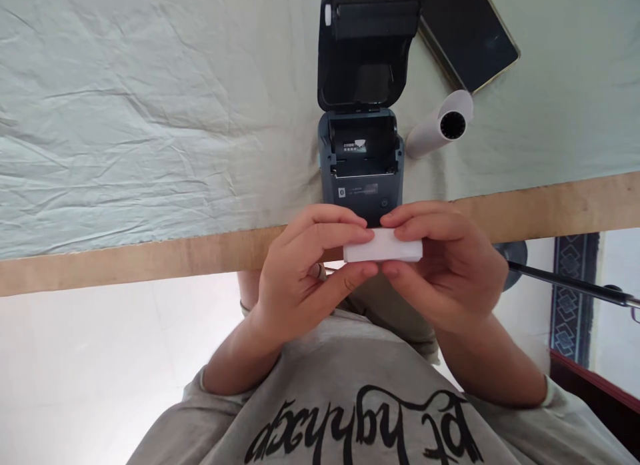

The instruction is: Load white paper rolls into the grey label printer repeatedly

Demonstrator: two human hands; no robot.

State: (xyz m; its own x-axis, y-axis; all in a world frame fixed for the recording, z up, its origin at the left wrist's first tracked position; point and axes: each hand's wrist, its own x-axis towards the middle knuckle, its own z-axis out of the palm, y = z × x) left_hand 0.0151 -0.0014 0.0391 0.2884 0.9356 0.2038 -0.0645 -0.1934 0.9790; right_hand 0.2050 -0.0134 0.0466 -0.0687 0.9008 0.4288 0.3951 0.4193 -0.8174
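Note:
Between the fingertips of my left hand (315,265) and my right hand (445,265) is a small white paper roll (383,246). Both hands pinch it, thumbs on the near side and fingers on the far side, just off the table edge. Right beyond my fingers a dark label printer (363,197) stands on the cloth. Its black lid (367,52) is swung up and back, so the inner bay shows with a printed label in it. To the printer's right lies another white paper roll (430,133) with a dark core, its end a little unwound.
A dark phone (465,35) or similar flat device lies behind the second roll. Pale green wrinkled cloth (150,118) covers the table up to its wooden edge (125,255). A black metal rod (570,278) runs below the edge at the right.

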